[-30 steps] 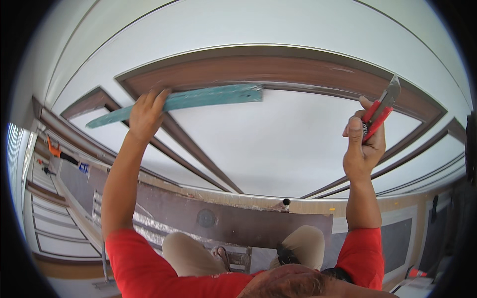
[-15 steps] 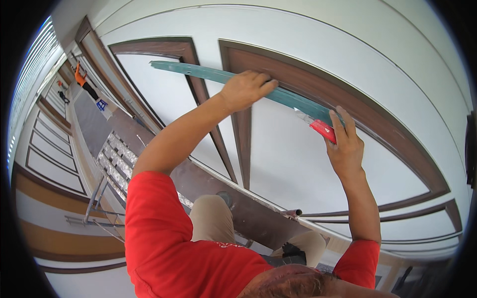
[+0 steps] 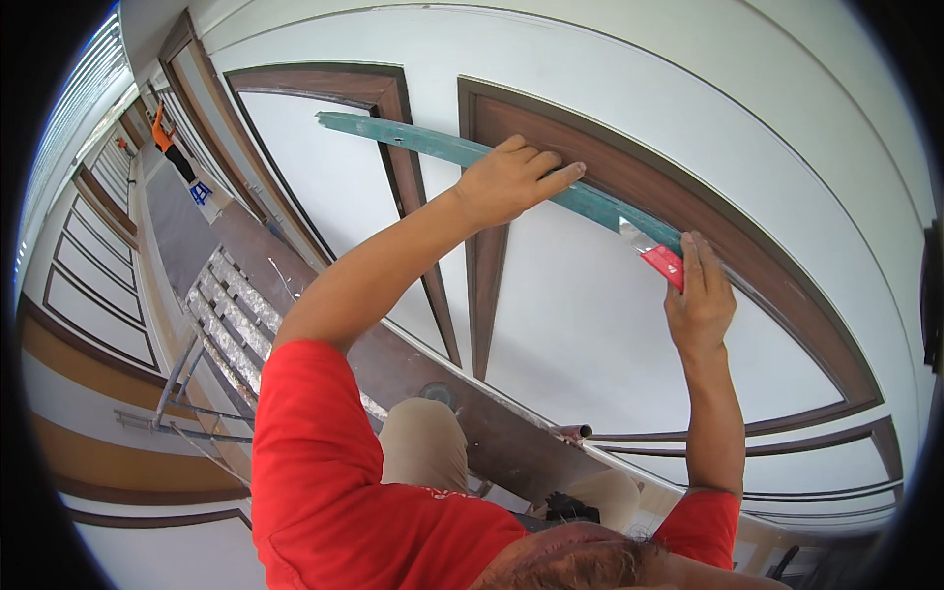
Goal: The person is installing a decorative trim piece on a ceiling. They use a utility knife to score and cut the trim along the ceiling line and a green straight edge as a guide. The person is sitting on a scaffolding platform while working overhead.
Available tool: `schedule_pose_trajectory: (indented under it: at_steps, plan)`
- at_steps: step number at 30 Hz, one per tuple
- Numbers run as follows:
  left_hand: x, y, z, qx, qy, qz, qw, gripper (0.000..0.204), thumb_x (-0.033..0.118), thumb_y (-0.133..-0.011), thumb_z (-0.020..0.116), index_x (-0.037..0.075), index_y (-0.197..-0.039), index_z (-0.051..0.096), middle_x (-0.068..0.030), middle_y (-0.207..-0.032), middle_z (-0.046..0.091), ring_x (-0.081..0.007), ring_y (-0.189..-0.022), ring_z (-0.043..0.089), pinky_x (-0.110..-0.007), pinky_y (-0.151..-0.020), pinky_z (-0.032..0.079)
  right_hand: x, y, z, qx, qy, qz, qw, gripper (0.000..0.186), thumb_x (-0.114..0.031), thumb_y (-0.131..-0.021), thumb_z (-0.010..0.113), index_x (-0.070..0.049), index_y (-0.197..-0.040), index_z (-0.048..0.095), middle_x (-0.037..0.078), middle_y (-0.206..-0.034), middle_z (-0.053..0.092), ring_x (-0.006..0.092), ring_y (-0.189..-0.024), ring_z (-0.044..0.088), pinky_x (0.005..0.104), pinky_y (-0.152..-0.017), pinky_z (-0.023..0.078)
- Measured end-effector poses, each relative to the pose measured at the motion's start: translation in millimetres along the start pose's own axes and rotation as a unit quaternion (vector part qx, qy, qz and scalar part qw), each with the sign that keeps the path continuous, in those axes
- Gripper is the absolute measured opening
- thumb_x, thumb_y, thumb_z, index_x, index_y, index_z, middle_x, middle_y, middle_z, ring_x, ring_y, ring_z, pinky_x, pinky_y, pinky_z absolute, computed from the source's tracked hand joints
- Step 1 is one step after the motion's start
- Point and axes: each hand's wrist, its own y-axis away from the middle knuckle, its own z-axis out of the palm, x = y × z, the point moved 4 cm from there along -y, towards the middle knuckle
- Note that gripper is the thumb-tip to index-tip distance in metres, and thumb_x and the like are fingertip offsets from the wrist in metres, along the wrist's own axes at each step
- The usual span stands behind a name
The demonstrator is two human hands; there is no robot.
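A long teal-green flat strip point(image 3: 423, 140) lies slantwise across the wall panels, along the lower side of a dark brown wood frame point(image 3: 551, 128). Over its middle, my left hand point(image 3: 516, 182) presses it to the wall, thumb stretched to the right and fingers curled on the upper side. Near the strip's right end, my right hand point(image 3: 703, 300) grips a red-handled utility knife point(image 3: 663, 264). Its broad silvery blade points up and left and overlaps the strip's lower edge; whether the tip touches the wall cannot be made out.
A slatted platform point(image 3: 228, 305) on metal legs, spotted with white, stands at the left. Below me runs a brown plank point(image 3: 511, 447) with a pipe end point(image 3: 572, 431) beside it. Down the corridor a person in orange point(image 3: 162, 128) is near a blue stool point(image 3: 200, 192).
The view has shifted slightly. My right hand has moved a little down and right with the knife, whose blade now shows more broadly. My left hand still holds the strip.
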Motion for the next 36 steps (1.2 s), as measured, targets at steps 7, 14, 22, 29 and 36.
schedule_pose_trajectory:
  at_steps: [7,14,22,29,36]
  plan:
    - [-4.2,-1.5,-70.3,0.235,-0.103,-0.16,0.953,0.115,0.066,-0.068,0.086,0.01,-0.156,0.039,-0.0318,-0.159,0.031,-0.0421,-0.152,0.026,-0.058,-0.12,0.026,65.4,4.2,-76.7,0.065,0.073,-0.027,0.995,0.06,0.013,-0.074,0.07,0.001,-0.132,0.062,0.02,-0.128,0.068,0.0362,-0.114,0.069,0.0429,-0.094,0.058]
    - [-53.2,-2.5,-43.7,0.251,0.074,-0.493,0.83,0.152,0.066,-0.066,0.088,-0.006,-0.16,-0.008,-0.0402,-0.163,-0.009,-0.0499,-0.155,-0.003,-0.059,-0.125,0.009,123.6,-5.2,-137.1,0.091,0.113,-0.026,0.989,0.057,0.015,-0.079,0.067,0.001,-0.134,0.061,0.02,-0.127,0.068,0.0373,-0.114,0.069,0.0428,-0.094,0.059]
    - [-62.8,-35.4,-36.9,0.311,0.328,-0.49,0.745,0.147,0.075,-0.078,0.074,-0.009,-0.156,-0.017,-0.0387,-0.164,0.004,-0.047,-0.156,0.007,-0.047,-0.127,0.012,137.5,-22.5,-140.7,0.091,0.122,-0.02,0.988,0.061,0.013,-0.077,0.069,-0.003,-0.135,0.062,0.017,-0.129,0.068,0.0341,-0.114,0.069,0.04,-0.094,0.059]
    - [-76.6,-55.0,-24.8,0.296,0.33,-0.518,0.732,0.15,0.073,-0.074,0.079,-0.012,-0.156,-0.014,-0.0358,-0.165,-0.004,-0.0452,-0.157,-0.004,-0.049,-0.128,0.004,144.0,-33.8,-117.9,0.097,0.134,-0.005,0.986,0.063,0.013,-0.074,0.07,-0.005,-0.134,0.064,0.014,-0.13,0.068,0.0311,-0.113,0.069,0.0379,-0.093,0.059]
    - [-75.5,-61.4,-17.8,0.281,0.302,-0.523,0.746,0.154,0.078,-0.07,0.077,-0.013,-0.156,-0.013,-0.0379,-0.164,-0.004,-0.0453,-0.156,-0.008,-0.052,-0.128,0.0,147.4,-32.7,-118.4,0.11,0.14,-0.013,0.984,0.065,0.014,-0.074,0.071,-0.005,-0.135,0.064,0.013,-0.13,0.068,0.0303,-0.113,0.069,0.0386,-0.093,0.059]
